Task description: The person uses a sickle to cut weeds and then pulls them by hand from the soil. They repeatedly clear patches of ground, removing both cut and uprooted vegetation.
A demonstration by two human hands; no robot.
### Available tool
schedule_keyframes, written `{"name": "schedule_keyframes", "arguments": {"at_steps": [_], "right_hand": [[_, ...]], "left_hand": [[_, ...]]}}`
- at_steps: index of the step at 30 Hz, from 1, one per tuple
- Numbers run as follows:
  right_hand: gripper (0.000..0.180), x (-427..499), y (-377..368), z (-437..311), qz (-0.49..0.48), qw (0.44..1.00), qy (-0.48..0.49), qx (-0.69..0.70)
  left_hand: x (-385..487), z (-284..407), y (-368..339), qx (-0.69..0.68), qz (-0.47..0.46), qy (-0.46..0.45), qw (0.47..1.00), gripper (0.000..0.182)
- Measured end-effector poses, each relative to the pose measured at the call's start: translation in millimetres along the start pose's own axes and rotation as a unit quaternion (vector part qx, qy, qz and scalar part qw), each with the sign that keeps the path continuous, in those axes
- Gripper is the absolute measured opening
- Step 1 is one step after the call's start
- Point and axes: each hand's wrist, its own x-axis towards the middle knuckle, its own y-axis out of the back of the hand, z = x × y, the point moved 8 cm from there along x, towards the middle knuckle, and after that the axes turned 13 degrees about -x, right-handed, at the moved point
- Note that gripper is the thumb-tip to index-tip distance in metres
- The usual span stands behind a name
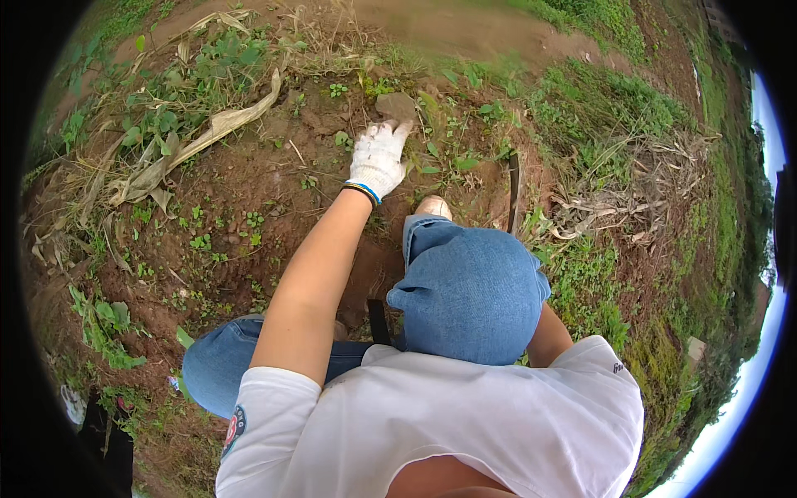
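My left hand, in a soiled white knit glove, reaches palm down to the reddish soil. Its fingertips meet the near edge of a flat greyish-brown stone; how firmly they grip it cannot be told. Low weeds grow just to the right of the glove. My right hand is out of view, its forearm passing behind my raised denim knee. Beyond that knee a dark, narrow, slightly curved strip stands out against the soil; whether it is a tool blade cannot be told.
Dry corn stalks and leaves lie across the weeds at left. More dry husks are heaped at right. My shoe tip rests below the glove. A black strap-like strip shows between my legs. A dirt path crosses the far side.
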Motion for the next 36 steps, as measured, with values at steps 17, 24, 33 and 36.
{"name": "schedule_keyframes", "arguments": {"at_steps": [17,24,33,36], "right_hand": [[0.065,81,-57,-10,-0.107,0.984,-0.088,-0.109],[0.074,86,-62,-7,-0.11,0.99,-0.047,-0.078],[0.075,70,-47,-11,-0.13,0.988,-0.062,-0.062],[0.072,67,-48,-7,-0.137,0.989,-0.047,-0.03]], "left_hand": [[-88,-88,88,-0.517,0.659,0.264,0.479,0.045],[32,-101,135,-0.386,0.459,0.349,0.72,0.064],[133,32,6,-0.462,0.026,0.313,0.83,0.052],[136,79,-5,-0.23,-0.083,0.21,0.947,0.063]]}}
